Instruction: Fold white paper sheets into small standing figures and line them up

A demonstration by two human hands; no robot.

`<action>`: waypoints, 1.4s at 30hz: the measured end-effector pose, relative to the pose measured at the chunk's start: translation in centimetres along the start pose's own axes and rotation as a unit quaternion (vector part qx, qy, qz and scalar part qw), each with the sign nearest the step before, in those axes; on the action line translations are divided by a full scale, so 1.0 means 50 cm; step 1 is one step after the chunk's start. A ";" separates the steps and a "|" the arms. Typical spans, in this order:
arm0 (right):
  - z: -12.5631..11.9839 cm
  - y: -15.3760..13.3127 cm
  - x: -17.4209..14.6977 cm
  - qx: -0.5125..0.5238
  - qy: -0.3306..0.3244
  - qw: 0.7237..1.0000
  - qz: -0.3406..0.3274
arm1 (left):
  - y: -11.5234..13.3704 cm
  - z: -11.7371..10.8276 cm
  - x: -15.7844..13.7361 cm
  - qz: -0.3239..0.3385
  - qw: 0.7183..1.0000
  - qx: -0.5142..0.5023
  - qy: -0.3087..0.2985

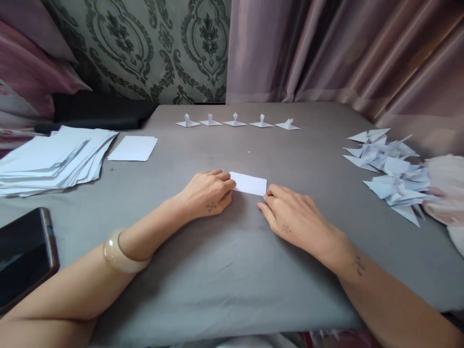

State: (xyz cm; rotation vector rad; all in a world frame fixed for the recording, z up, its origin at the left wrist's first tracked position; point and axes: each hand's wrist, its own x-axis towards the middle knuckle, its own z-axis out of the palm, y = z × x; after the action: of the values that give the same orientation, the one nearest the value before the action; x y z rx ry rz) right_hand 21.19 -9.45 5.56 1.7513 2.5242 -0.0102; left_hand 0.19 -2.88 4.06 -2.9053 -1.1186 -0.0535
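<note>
A white paper (249, 183), apparently folded into a narrow rectangle, lies on the grey cloth between my hands. My left hand (212, 194) has its fingers closed on the paper's left end and covers that edge. At the lower right corner, my right hand (299, 217) grips the sheet with bent fingers; its thumb sits just below, off the paper. Beyond them stands a row of several small folded paper figures (235, 121) with flat pointed wings. A light bangle (123, 253) circles my left forearm.
On the left are a stack of white paper (47, 157), a smaller pile of square sheets (133, 148) and a dark phone (25, 256). Several folded paper cranes (395, 169) lie heaped on the right, beside pale fabric (445, 193). Curtains (290, 48) border the table's back.
</note>
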 end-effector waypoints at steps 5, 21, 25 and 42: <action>0.010 0.047 0.024 0.122 0.033 0.989 0.081 | -0.010 0.040 0.024 0.036 0.996 -0.026 0.075; 0.033 0.035 0.065 0.658 0.160 0.717 0.164 | 0.028 0.017 0.033 -0.281 0.673 -0.658 0.189; 0.046 0.015 0.064 0.715 0.085 0.675 0.164 | 0.041 0.031 0.034 -0.317 0.600 -0.718 0.155; 0.049 0.036 0.064 0.609 -0.021 0.767 0.201 | 0.010 0.064 0.007 0.105 0.971 -0.130 0.170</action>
State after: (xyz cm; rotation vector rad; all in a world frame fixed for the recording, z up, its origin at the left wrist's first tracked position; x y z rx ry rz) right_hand 21.90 -5.92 3.00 2.4550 2.0199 -2.0019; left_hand 0.87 -2.88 0.87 -3.0495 -0.7951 -0.7133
